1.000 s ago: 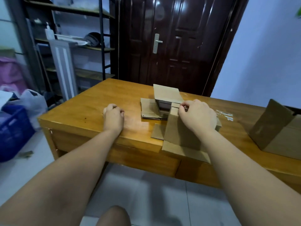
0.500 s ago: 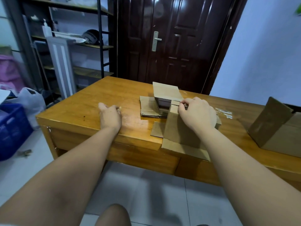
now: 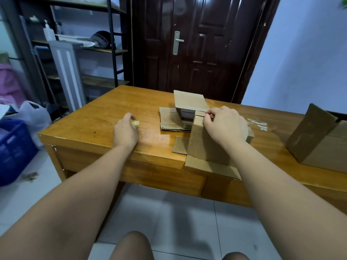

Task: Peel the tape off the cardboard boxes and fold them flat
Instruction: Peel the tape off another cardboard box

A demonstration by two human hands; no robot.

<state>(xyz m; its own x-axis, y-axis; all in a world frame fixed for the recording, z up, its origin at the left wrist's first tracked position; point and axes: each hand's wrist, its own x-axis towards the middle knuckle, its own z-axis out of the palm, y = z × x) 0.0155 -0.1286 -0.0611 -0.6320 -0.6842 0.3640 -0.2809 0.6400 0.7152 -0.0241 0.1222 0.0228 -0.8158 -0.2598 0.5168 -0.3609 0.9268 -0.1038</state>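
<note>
A small cardboard box point(image 3: 204, 147) lies on its side at the front of the wooden table point(image 3: 105, 117), its flaps spread open. My right hand point(image 3: 225, 124) rests on top of it, fingertips pinching at the tape on its upper edge. A flattened piece of cardboard point(image 3: 169, 119) lies behind the box, with another flap point(image 3: 189, 100) standing up. My left hand point(image 3: 125, 132) lies on the table to the left, fingers loosely apart, with a small yellowish wad of tape point(image 3: 135, 123) at its fingertips. Clear peeled tape point(image 3: 258, 123) lies right of the box.
A larger open cardboard box point(image 3: 319, 139) stands at the table's right end. A blue crate point(image 3: 13, 149) and a white plastic bag point(image 3: 35, 115) sit on the floor at left. Shelves point(image 3: 84, 49) and a dark door point(image 3: 197, 44) stand behind the table.
My left hand has opened from a fist and slid a little left, leaving a small tape wad showing at its fingertips. My right hand stays on the box.
</note>
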